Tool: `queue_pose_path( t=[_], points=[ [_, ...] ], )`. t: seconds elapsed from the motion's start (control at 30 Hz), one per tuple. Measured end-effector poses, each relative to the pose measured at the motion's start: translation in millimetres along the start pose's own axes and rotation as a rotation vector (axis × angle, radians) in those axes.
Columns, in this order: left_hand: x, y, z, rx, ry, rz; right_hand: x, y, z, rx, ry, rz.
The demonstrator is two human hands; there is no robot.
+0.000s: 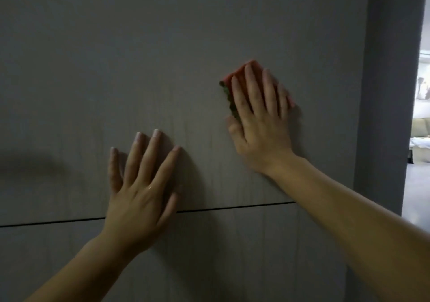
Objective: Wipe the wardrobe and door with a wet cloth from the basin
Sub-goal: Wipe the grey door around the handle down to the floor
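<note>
A grey wood-grain wardrobe panel (pixel 162 57) fills the view, with a thin dark horizontal seam (pixel 232 207) across its lower part. My right hand (pixel 260 120) presses a folded cloth (pixel 235 76), pink with a dark green edge, flat against the panel with straight fingers. My left hand (pixel 142 185) rests open on the panel lower down and to the left, fingers spread, lying over the seam. Faint wet streaks run down the panel between the hands.
A darker grey upright edge (pixel 386 92) borders the panel on the right. Beyond it a bright room opening (pixel 418 139) shows pale floor and light furniture. A soft shadow lies on the panel at the left.
</note>
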State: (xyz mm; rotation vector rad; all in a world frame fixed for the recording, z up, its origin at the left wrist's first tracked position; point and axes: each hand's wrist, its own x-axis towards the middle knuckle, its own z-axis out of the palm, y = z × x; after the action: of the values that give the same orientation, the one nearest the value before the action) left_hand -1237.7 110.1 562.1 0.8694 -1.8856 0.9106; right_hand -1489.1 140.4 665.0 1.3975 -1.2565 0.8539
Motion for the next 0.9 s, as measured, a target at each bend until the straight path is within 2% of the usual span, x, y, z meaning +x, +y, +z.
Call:
queue_pose_path(
  t=[0.07, 0.17, 0.23, 0.27, 0.4, 0.43, 0.6, 0.67, 0.8, 0.83, 0.9],
  points=[
    [-3, -7, 3, 0.01, -0.009, 0.013, -17, -21, 5, -0.041, -0.036, -0.109],
    [-3, -10, 6, 0.007, -0.004, 0.024, -48, -28, 6, -0.075, -0.134, -0.423],
    [-3, -8, 7, 0.008, 0.002, 0.018, -33, -20, 3, -0.093, -0.135, -0.498],
    [-3, -7, 6, 0.002, 0.007, 0.01, -17, -18, 2, -0.09, -0.116, -0.458],
    [-7, -12, -2, -0.046, 0.011, -0.008, 21, -44, 0, -0.016, -0.016, -0.095],
    [-11, -17, -4, -0.051, 0.015, -0.027, 14, -56, 3, -0.018, -0.009, -0.104],
    [-31, -55, -5, 0.009, 0.017, -0.177, -34, -79, 11, -0.055, -0.14, -0.514],
    [-35, -63, -2, 0.031, 0.011, -0.157, -10, -75, 10, -0.07, -0.099, -0.489],
    [-34, -63, -2, 0.056, 0.011, -0.15, 37, -92, 4, -0.003, 0.0, -0.141],
    [-34, -63, -4, 0.035, 0.014, -0.143, 32, -104, 6, -0.003, 0.007, -0.148],
    [-39, -69, -10, -0.026, 0.021, -0.133, 6, -124, 14, -0.038, -0.026, -0.365]
  ],
)
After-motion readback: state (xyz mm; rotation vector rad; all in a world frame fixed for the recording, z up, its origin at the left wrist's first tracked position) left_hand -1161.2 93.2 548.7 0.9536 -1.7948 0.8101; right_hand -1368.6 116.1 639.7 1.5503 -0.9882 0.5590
